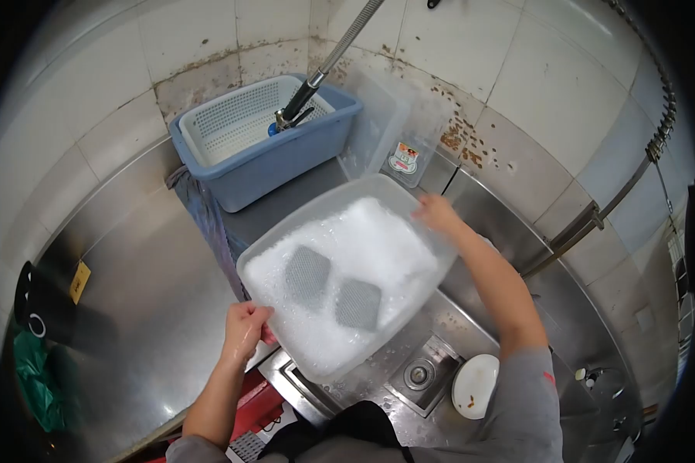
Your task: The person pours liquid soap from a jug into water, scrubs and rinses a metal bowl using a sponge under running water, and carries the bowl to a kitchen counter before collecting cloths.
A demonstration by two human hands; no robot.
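Note:
A translucent plastic tub full of white suds lies across the sink, its long sides slanting. Two grey scouring pads rest among the foam. My left hand has its fingers closed on the tub's near left rim. At the opposite rim, on the upper right, my right hand grips the edge, its fingertips partly hidden. Below the tub, the steel sink shows its square drain. A white dish with brown food bits sits to the drain's right.
Behind the tub stands a blue-grey basin holding a white perforated basket. A spray nozzle hangs over them on its metal hose. A clear container with a label is against the wall. A steel counter extends left, with a black bin beyond.

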